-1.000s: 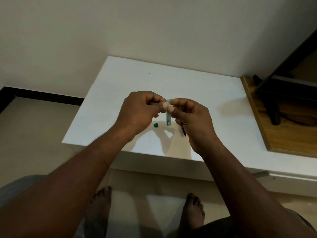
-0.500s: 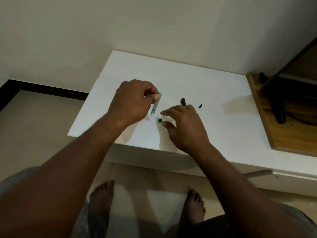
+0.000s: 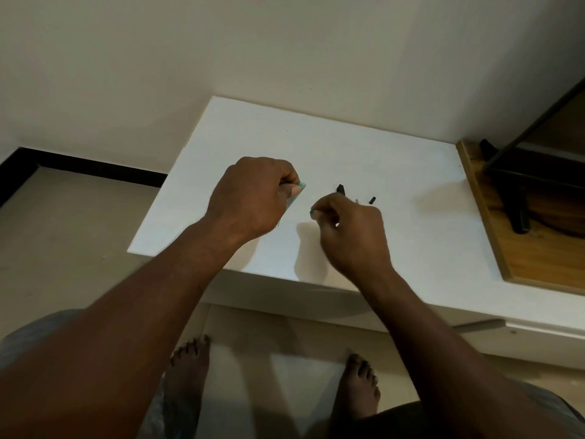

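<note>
My left hand [image 3: 253,194] hangs over the white table [image 3: 364,153] and grips a thin, clear teal pen barrel [image 3: 297,193]; its upper end shows past my thumb, the rest is hidden under the hand. To its right, my right hand [image 3: 351,229] pinches a tiny green piece [image 3: 311,212] between thumb and forefinger, just above the table top. A black pen part [image 3: 341,189] lies behind my right hand, partly hidden by the fingers. A small black cap [image 3: 372,200] lies to its right.
A wooden board [image 3: 519,264] lies on the table's right end and carries a black stand [image 3: 516,210] with a dark frame. The table's near edge runs just under my forearms. My bare feet stand on the floor below.
My hands have separated. My right hand let go of the pen barrel, dropped to the table and picked up the small green piece. The left hand keeps the barrel.
</note>
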Available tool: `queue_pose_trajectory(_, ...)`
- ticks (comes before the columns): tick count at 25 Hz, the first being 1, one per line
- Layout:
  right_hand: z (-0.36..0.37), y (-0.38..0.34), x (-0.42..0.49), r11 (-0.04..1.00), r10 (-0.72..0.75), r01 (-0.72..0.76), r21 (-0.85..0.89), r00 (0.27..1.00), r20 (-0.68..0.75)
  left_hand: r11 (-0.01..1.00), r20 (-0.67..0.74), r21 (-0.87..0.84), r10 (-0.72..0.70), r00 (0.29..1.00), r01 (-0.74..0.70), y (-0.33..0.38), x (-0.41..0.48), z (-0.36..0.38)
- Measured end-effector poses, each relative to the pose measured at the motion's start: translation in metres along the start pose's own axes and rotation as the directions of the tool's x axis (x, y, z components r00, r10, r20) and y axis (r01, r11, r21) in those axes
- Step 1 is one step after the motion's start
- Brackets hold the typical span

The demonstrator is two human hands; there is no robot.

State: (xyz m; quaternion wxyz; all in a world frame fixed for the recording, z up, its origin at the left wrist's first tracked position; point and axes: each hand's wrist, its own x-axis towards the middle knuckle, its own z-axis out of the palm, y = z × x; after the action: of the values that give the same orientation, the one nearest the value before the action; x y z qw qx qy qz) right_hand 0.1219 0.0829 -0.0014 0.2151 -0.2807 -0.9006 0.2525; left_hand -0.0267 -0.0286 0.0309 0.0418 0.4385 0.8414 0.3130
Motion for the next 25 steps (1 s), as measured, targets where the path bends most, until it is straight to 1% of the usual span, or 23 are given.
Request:
queue_pose_trajectory(1, -0.007, 0.0, 0.004, 0.993, 0.064, -0.059, 0.106, 0.997, -0.043, 1.0, 0.009, 0.01, 0.012, 1.0, -0.013, 0.001, -0.001, 0.002)
queue_pose_trajectory(3, -0.02, -0.001, 0.01, 0.955, 0.143, -0.118, 0.27, 0.987, -0.074, 0.999, 0.03, 0.03, 0.032, 0.999, -0.033, 0.004, -0.002, 0.006)
queue_pose_trajectory(6, -0.03, -0.002, 0.012, 0.914, 0.193, -0.151, 0.378, 0.978, -0.075, 0.996, 0.048, 0.051, 0.065, 0.997, -0.067, 0.009, -0.003, 0.012)
queue_pose_trajectory(8, -0.031, -0.002, 0.013, 0.907, 0.205, -0.168, 0.386, 0.977, -0.058, 0.995, 0.061, 0.054, 0.078, 0.995, -0.081, 0.011, -0.004, 0.014)
queue_pose_trajectory(12, -0.03, -0.002, 0.013, 0.919, 0.174, -0.157, 0.362, 0.985, -0.015, 0.995, 0.082, 0.064, 0.075, 0.994, -0.081, 0.014, -0.005, 0.015)
queue_pose_trajectory(16, -0.03, -0.003, 0.012, 0.907, 0.192, -0.17, 0.386, 0.981, -0.018, 0.996, 0.078, 0.048, 0.069, 0.995, -0.073, 0.015, -0.005, 0.013)
queue_pose_trajectory(25, -0.03, -0.004, 0.012, 0.93, 0.131, -0.106, 0.352, 0.99, -0.048, 0.997, 0.095, 0.04, 0.063, 0.993, -0.067, 0.017, -0.006, 0.012)
